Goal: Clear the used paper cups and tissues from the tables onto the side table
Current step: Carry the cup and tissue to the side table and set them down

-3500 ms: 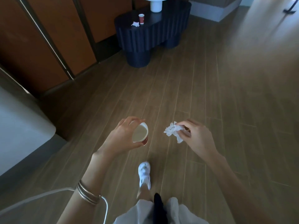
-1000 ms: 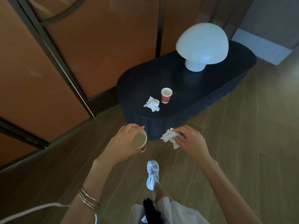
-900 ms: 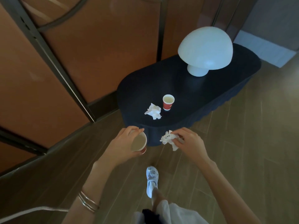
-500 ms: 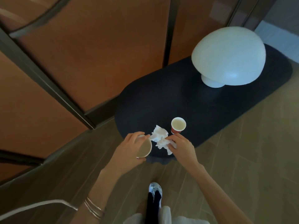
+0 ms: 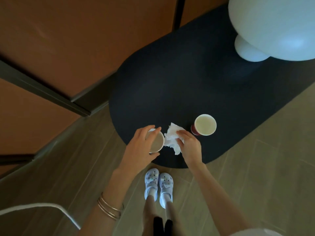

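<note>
while both hands are reaching over the near end of the dark navy, matte, oval-topped side table [image 5: 170, 82], the head view is showing the left hand [image 5: 141, 147] curling fingers and thumb round a smooth, white-lined paper cup [image 5: 157, 142], holding it mouth-up, probably for setting down; the right hand [image 5: 189, 145] is pinching a soft crumpled white tissue [image 5: 171, 138] low against the tabletop, just beside a second, red-walled paper cup [image 5: 204, 125] standing upright, well apart from the glossy white mushroom-shaped lamp [image 5: 272, 26]

Matt dark side table [image 5: 179, 86], crumpled paper tissue [image 5: 172, 138], wood-look floor [image 5: 255, 167]
</note>
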Available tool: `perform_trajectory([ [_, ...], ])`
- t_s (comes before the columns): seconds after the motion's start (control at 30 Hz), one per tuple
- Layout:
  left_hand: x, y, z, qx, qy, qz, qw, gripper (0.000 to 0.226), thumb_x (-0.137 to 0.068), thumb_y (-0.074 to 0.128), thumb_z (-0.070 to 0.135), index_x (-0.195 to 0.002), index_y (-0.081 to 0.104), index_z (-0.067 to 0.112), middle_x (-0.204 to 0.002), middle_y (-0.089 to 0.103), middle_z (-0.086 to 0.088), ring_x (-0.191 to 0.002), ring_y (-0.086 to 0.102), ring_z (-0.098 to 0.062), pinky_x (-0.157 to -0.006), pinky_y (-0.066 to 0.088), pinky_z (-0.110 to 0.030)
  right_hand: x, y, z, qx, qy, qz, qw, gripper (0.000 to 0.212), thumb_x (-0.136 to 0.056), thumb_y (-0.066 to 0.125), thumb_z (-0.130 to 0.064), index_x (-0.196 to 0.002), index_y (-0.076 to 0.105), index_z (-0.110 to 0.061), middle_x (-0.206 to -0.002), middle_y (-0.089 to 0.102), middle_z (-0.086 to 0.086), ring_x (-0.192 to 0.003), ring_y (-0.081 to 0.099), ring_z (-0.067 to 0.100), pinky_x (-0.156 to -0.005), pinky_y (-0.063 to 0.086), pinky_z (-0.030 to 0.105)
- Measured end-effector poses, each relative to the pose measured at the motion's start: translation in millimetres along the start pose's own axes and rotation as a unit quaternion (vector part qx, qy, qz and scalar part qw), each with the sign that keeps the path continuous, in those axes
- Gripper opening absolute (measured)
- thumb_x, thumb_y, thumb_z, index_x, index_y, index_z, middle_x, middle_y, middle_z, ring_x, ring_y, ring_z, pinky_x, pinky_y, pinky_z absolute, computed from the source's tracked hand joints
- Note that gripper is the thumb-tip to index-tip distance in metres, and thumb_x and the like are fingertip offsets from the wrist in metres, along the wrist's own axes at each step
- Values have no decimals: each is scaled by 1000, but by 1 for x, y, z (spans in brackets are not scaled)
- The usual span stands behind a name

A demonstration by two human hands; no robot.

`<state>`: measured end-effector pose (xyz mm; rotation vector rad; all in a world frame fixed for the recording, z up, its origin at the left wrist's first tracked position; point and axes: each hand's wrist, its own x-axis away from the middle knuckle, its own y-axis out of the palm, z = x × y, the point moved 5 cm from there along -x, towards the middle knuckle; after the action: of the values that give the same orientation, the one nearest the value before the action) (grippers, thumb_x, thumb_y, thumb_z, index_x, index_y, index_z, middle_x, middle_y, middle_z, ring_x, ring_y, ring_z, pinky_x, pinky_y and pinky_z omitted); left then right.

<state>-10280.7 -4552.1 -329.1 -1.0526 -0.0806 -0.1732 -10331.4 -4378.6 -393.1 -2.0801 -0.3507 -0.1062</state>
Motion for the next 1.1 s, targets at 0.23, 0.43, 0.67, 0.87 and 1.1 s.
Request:
perform_trajectory([
  [0.23,-3,4,-11,15,-4,-40,999,83,-72,78,34,-141,33,25,-143,34,2,-129,31,-17,-91,46,-31,1,1,2,-24,25,-32,999,39,-88,59,-15,-126,54,-12,-133,53,4,-118,52,22,-97,40,30],
  [0.43,-11,-29,10,23,24,-19,999,82,-70,80,33,-139,37,24,-142,38,0,-128,34,-19,-92,46,-31,28,-59,-13,-28,17,38,999,37,-86,62,-18,-123,57,-19,-124,60,-2,-107,58,16,-88,43,24],
  [0.67,-28,-72,69,25,95,3,995,83,-74,75,35,-142,28,31,-144,30,7,-131,27,-12,-94,44,-27,53,-160,3,104,-26,179,978,47,-75,74,-19,-119,60,-12,-122,61,8,-119,52,27,-96,43,44],
  [0.87,-51,-71,123,18,139,-1,990,80,-76,72,38,-142,27,31,-145,28,9,-131,24,-10,-98,38,-26,33,-192,31,221,-19,110,969,70,-80,66,-37,-139,36,-13,-145,37,10,-137,26,29,-109,23,50],
  [1.1,-88,-38,161,14,101,-17,995,81,-78,70,37,-143,22,34,-147,22,9,-133,19,-9,-103,38,-30,-8,-195,66,247,-57,-7,967,73,-89,51,-44,-146,11,-22,-155,11,5,-142,-1,21,-115,5,46],
])
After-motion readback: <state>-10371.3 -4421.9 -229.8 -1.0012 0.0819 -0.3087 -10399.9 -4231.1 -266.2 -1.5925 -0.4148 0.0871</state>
